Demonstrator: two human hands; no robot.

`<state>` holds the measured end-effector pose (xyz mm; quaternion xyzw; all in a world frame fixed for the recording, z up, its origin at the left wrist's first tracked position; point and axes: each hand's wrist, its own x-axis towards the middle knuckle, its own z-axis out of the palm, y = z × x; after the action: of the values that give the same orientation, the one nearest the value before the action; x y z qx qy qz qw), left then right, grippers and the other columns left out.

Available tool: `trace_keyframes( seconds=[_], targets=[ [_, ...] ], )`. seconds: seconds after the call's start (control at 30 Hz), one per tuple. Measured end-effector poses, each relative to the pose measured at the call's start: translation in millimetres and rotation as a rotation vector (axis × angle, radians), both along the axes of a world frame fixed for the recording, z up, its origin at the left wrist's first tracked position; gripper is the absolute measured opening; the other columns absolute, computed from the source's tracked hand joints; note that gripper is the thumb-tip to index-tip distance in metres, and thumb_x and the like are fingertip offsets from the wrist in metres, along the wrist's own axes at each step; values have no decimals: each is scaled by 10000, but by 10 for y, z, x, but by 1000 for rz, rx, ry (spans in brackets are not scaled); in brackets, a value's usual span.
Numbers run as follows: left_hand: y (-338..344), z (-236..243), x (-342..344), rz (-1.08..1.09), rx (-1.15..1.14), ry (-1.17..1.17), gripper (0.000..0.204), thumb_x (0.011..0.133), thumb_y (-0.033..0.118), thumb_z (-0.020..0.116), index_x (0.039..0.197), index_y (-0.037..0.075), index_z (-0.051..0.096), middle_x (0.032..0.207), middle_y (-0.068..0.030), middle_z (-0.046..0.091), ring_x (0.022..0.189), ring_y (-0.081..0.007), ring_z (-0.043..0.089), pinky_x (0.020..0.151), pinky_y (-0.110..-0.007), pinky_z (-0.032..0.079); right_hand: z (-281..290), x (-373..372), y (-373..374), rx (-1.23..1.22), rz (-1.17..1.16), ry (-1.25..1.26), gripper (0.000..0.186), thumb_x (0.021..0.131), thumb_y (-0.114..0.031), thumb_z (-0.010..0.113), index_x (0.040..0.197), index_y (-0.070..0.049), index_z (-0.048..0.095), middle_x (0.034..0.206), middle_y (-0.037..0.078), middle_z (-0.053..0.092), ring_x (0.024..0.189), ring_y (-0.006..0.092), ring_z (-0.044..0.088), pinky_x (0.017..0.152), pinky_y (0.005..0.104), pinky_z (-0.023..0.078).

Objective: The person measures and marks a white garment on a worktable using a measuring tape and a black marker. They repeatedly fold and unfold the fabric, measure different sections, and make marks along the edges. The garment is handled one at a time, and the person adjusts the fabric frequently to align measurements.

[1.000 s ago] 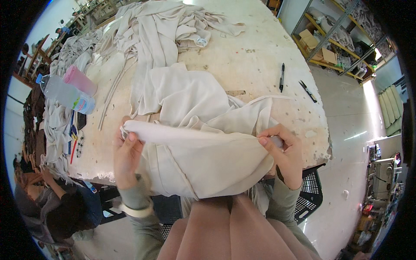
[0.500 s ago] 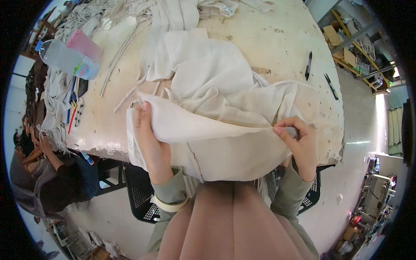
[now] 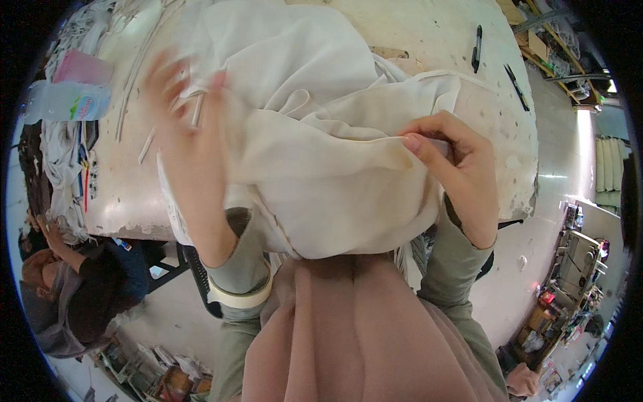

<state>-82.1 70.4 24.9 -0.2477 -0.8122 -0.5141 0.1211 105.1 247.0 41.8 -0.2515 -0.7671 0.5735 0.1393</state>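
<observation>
My left hand (image 3: 191, 141) is raised at the left end of a piece of cream fabric (image 3: 341, 194); its fingers are smeared by motion, so its grip is unclear. A cream ring, like a tape roll, (image 3: 238, 296) circles my left wrist. My right hand (image 3: 455, 171) pinches the fabric's upper edge between thumb and index finger at the right. The piece hangs in folds over the table's near edge in front of me, with a seam running down its left part. More cream cloth (image 3: 281, 40) lies crumpled behind it.
On the table (image 3: 435, 40) are a bottle (image 3: 63, 104), pink container (image 3: 84, 67), thin strips (image 3: 127, 107), tools (image 3: 87, 174) and two pens (image 3: 477, 50) (image 3: 516, 87). A co-worker (image 3: 80, 288) is at lower left. Shelving (image 3: 549, 40) and a cluttered bench (image 3: 562, 281) stand right.
My left hand has swung upward and is now blurred. My right hand still pinches the edge, higher in the picture. The whole view has shifted, with the table higher in frame.
</observation>
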Motion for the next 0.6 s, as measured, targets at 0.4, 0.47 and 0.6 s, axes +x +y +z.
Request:
trace_keyframes(
  seconds=[0.4,0.47,0.6],
  targets=[
    [312,-55,-535,-604,-77,-872,175,864,181,656,848,16,601,734,24,553,699,-39,470,623,-188,368,-142,-493,710,-157,86,-108,165,847,-148,676,899,5,646,814,13,652,798,74,570,723,213,446],
    [279,-71,-525,-547,5,-905,163,867,174,646,831,21,602,714,26,559,677,-31,483,609,-183,368,-173,-474,712,-210,55,-100,161,841,-152,680,887,-2,645,797,8,644,770,67,566,702,210,443],
    [264,-65,-499,-439,117,-1048,165,870,167,631,802,23,589,696,16,562,635,-39,498,580,-183,371,-237,-463,691,-209,30,-147,149,826,-142,661,837,-3,607,767,-2,600,707,60,535,647,200,407]
  ],
)
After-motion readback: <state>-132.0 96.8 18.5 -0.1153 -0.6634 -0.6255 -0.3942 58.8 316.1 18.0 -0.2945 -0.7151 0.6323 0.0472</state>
